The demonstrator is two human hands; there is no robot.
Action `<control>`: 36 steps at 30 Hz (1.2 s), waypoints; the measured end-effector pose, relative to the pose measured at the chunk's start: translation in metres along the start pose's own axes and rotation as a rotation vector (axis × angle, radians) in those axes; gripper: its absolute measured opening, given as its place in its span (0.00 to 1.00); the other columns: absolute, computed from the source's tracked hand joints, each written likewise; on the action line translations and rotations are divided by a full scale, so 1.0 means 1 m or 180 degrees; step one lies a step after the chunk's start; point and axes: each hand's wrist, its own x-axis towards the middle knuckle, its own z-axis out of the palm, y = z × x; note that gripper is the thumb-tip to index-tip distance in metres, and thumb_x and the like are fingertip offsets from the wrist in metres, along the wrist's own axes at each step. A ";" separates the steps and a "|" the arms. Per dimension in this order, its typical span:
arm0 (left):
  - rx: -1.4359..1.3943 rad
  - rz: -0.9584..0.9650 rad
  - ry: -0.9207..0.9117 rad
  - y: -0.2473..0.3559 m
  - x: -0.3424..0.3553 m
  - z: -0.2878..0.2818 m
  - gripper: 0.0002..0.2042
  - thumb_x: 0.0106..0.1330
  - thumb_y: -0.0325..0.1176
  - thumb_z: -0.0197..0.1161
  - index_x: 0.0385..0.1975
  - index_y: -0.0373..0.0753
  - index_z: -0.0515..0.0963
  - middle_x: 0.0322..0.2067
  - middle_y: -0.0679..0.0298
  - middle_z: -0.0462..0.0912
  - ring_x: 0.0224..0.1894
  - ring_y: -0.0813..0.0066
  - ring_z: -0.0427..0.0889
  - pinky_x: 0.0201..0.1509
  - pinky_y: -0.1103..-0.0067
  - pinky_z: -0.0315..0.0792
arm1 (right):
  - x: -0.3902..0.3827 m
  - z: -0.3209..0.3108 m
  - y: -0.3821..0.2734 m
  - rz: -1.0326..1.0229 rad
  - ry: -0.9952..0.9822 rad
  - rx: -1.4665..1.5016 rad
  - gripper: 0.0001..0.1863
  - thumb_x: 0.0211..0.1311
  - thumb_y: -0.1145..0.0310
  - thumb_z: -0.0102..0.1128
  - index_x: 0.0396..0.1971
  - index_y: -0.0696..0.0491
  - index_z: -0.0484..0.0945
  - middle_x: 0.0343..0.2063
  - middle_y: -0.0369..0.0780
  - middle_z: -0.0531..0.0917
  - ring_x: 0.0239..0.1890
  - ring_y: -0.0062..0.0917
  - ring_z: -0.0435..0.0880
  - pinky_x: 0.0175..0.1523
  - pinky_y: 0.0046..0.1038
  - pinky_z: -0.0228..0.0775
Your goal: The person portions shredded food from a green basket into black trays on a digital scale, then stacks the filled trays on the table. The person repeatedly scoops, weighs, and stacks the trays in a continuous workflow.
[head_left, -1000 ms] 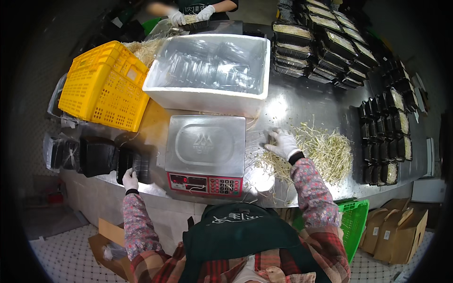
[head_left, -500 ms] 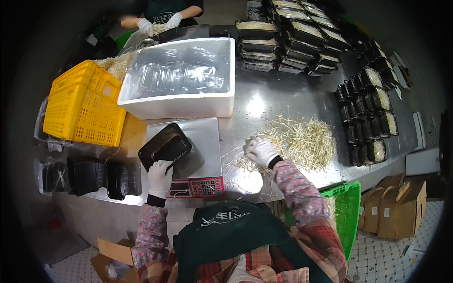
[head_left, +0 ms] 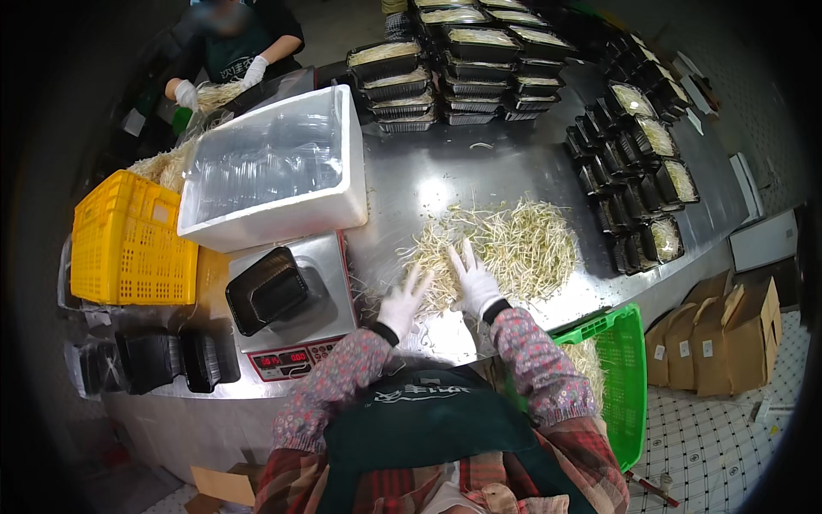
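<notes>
Both my hands wear white gloves and rest at the near side of a loose pile of bean sprouts (head_left: pixel 527 248) on the metal table. My left hand (head_left: pixel 404 304) has its fingers spread at the pile's left edge. Beside it, my right hand (head_left: pixel 476 283) touches the sprouts, fingers apart, gripping nothing that I can see. To the left, a black plastic tray (head_left: pixel 267 291) sits tilted in view on the plate of a scale (head_left: pixel 330 319) with a red panel and lit display. No sprouts show inside that tray.
A white foam box (head_left: pixel 278 218) of clear plastic lids and a yellow crate (head_left: pixel 133 248) stand left. Filled trays (head_left: pixel 479 73) are stacked behind, more at right (head_left: pixel 668 184). Spare black trays (head_left: pixel 145 360) lie left; a green crate (head_left: pixel 629 385) is below. Across the table, a co-worker's gloved hands (head_left: pixel 254 73) handle sprouts.
My left hand has let go of the black tray, now on the scale, and moved right to the sprouts. My right hand's fingers have spread. The whole view has shifted.
</notes>
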 end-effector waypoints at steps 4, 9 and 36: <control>-0.0757 -0.0325 0.0340 -0.026 0.072 0.003 0.53 0.44 0.45 0.78 0.72 0.49 0.51 0.65 0.54 0.61 0.46 0.51 0.81 0.45 0.63 0.80 | 0.063 0.030 0.040 -0.0449 0.0058 -0.0076 0.56 0.43 0.69 0.75 0.73 0.48 0.48 0.64 0.54 0.66 0.55 0.45 0.78 0.51 0.38 0.78; -0.1315 -0.0257 0.1163 -0.038 0.058 0.013 0.09 0.56 0.36 0.66 0.33 0.40 0.82 0.31 0.58 0.81 0.34 0.54 0.82 0.39 0.64 0.76 | 0.038 0.012 0.060 -0.0171 0.0233 0.0637 0.19 0.56 0.59 0.65 0.47 0.48 0.80 0.43 0.45 0.84 0.44 0.39 0.84 0.52 0.35 0.76; -0.2328 -0.0595 0.1092 0.011 -0.075 -0.005 0.24 0.54 0.29 0.70 0.53 0.38 0.76 0.56 0.61 0.75 0.43 0.67 0.83 0.45 0.77 0.78 | -0.028 0.024 0.043 -0.0328 0.0369 0.0790 0.54 0.45 0.48 0.73 0.69 0.57 0.57 0.69 0.52 0.59 0.69 0.46 0.61 0.72 0.38 0.54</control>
